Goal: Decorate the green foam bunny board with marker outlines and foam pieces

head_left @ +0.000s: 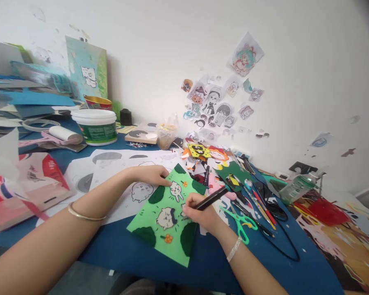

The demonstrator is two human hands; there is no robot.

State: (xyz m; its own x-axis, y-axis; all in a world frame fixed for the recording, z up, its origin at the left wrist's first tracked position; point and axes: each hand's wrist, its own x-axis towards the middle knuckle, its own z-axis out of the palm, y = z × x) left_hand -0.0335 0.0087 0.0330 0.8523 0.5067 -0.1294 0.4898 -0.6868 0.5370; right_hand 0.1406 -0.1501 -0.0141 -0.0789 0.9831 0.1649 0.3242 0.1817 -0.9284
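Note:
In front of me a green card (148, 211) lies at a slant on the blue table, with dark green patches, small orange flowers and cut-out cartoon animals on it. My left hand (155, 175) rests at the card's upper left edge, its fingertips touching it; the thumb and finger positions are partly hidden. My right hand (199, 211) is closed round a thick black marker (213, 197), its tip down at the card's right side beside a cartoon figure that my fingers partly cover. White sheets with printed cartoon outlines (142, 191) lie under and beyond my left arm.
Green-handled scissors (244, 225), pens (261, 203), a black cable (290, 246) and a pink glue gun (219, 188) crowd the right side. Paper scraps lie behind the card. A white-and-green tub (95, 128) and a red-and-white packet (27, 192) stand at left. A plastic bottle (298, 188) leans far right.

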